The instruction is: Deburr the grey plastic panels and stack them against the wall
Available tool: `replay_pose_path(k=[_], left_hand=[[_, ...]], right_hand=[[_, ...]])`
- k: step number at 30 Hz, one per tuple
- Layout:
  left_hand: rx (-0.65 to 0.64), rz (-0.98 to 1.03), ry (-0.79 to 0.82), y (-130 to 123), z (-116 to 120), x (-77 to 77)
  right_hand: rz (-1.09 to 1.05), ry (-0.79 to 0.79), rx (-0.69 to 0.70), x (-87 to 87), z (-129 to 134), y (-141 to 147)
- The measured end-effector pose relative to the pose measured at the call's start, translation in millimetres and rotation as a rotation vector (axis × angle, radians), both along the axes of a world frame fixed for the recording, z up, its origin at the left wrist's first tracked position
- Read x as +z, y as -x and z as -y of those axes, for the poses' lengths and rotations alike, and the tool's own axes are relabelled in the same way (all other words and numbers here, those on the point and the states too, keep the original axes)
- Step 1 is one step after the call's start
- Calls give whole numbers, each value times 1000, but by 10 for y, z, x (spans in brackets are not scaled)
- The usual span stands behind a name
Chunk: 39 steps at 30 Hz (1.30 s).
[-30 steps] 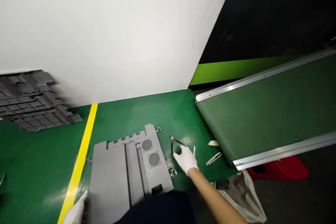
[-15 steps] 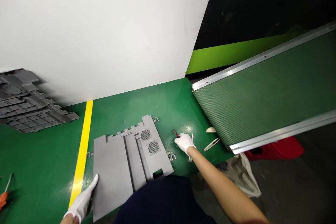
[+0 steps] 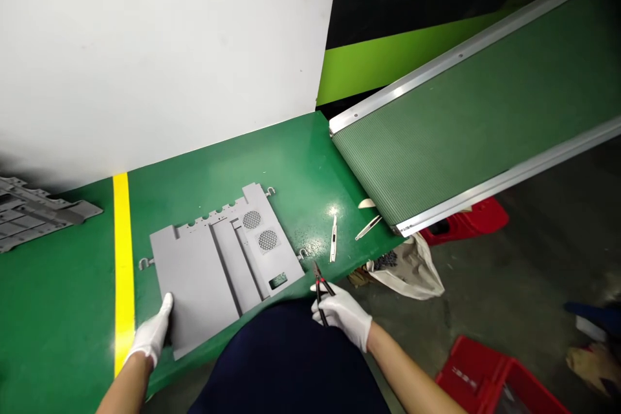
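a yellow stripe (image 3: 123, 272) reached the white wall (image 3: 160, 45); a pale sack (image 3: 417, 272) sat near the green conveyor (image 3: 485, 103), a red crate (image 3: 468, 369) farther right.

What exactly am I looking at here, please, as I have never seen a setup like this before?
There is no robot here: these are a person's own two hands in white gloves. Every picture comes from one camera worn on the head, looking forward and down. On the green surface, marked by a yellow stripe, lies a gray panel with two round grilles. The left hand is at its left edge; any grip underneath is hidden. The right hand holds a plier-like tool. Two slim pale tools lie farther right, near a green conveyor belt. Another gray part shows at far left.
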<state>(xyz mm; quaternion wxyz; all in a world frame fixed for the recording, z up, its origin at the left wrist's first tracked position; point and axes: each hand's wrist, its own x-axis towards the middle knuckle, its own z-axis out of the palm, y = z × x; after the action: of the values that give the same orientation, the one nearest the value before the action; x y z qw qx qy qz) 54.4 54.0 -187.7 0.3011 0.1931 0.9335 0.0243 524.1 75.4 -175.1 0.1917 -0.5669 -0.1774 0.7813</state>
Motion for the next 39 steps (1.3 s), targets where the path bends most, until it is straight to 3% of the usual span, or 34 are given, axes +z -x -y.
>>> replay_pose_path(k=[2, 4, 9, 12, 15, 22, 29, 35, 39], left_hand=[[-94, -121, 107, -123, -87, 77], [-197, -257, 103, -337, -185, 153], [-560, -431, -278, -987, -322, 165], [-623, -431, -292, -1180, -320, 89], [-631, -424, -264, -1210, -318, 62], [-654, -373, -254, -1263, -453, 189], [-743, -299, -332, -1484, -728, 247], [-987, -207, -511, -1908, -1253, 327], [-1240, -20, -558, -2345, -1635, 384]], right_hand=[[270, -188, 236, -77, -104, -53], [494, -367, 405, -161, -184, -80], [619, -510, 498, -325, -209, -18], [634, -520, 525, -377, -198, 34], [657, -507, 548, -404, -207, 58], [669, -546, 554, -434, -268, 68], [710, -545, 690, -390, -433, 129], [753, -441, 733, -302, -522, 222], [764, -383, 738, -293, -567, 233]])
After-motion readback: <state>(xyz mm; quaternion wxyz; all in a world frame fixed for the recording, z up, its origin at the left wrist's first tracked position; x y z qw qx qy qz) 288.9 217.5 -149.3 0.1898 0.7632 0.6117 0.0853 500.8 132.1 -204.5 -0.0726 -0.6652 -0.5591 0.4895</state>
